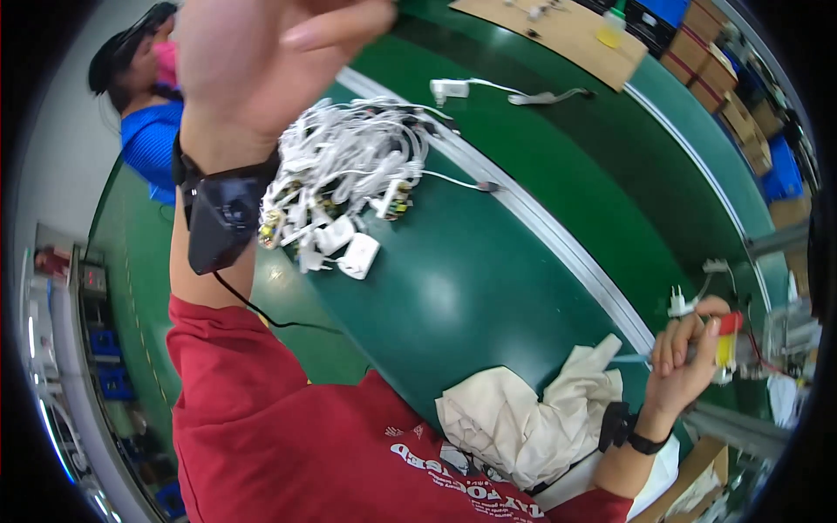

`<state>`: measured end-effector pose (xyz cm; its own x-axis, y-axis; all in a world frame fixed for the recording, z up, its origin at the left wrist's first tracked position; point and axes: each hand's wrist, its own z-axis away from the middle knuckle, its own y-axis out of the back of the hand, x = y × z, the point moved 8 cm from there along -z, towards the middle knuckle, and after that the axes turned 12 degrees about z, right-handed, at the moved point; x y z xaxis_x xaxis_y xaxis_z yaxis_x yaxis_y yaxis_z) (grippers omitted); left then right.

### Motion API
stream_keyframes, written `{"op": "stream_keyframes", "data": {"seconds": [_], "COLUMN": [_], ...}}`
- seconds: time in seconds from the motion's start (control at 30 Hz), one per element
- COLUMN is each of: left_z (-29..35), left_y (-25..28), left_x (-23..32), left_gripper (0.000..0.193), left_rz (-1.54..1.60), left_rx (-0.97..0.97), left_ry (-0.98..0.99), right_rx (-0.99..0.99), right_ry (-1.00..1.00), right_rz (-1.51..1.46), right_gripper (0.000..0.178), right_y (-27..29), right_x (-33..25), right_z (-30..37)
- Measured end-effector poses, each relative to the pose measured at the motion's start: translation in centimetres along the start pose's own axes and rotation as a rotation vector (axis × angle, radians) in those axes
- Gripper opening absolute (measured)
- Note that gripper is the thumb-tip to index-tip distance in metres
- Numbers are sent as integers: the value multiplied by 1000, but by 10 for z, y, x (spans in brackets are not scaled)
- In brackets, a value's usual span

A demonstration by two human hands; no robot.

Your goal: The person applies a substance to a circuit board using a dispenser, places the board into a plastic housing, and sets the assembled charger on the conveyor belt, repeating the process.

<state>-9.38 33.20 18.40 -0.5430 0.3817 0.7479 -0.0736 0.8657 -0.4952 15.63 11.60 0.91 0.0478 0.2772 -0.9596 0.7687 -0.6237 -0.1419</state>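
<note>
My left hand (253,70) is raised close in front of me at the top, blurred and partly cut off. One finger bends back toward the palm; what it holds, if anything, is out of sight. Below and right of it lies a heap of white cables (349,144) with white adapter housings (358,255) and bare circuit boards (397,200). At the right, my right hand (684,353) has its fingers curled around a thin blue stick-like thing (629,358). Beside its fingertips is a red and yellow object (729,336), whose kind I cannot tell.
A crumpled cream cloth (523,418) lies at the table's near edge. Across the metal rail (558,235) runs a green belt, bearing a white adapter with cable (450,90) and a white plug (678,302). A brown board (567,39) lies beyond. Another person (153,131) sits at far left.
</note>
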Motion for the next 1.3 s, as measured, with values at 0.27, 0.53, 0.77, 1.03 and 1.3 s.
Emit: {"op": "stream_keyframes", "data": {"seconds": [0.27, 0.53, 0.77, 1.03, 1.3], "left_z": [-108, -43, 45, 46, 45], "left_y": [17, 24, -23, -31, -28], "left_x": [-152, -342, -418, -413, -411], "left_gripper": [30, 24, 36, 43, 44], "left_rz": [-32, 51, 361, 505, 496], "left_rx": [172, 376, 167, 91, 71], "left_ry": [191, 407, 789, 777, 784], "right_rx": [-47, 9, 112, 58, 29], "right_ry": [-15, 24, 20, 38, -4], "right_rz": [61, 172, 191, 227, 267], "right_gripper": [23, 23, 24, 25, 26], "right_y": [-4, 19, 35, 28, 25], "right_x": [0, -2, 0, 8, 10], "right_z": [-3, -5, -22, -24, -23]}}
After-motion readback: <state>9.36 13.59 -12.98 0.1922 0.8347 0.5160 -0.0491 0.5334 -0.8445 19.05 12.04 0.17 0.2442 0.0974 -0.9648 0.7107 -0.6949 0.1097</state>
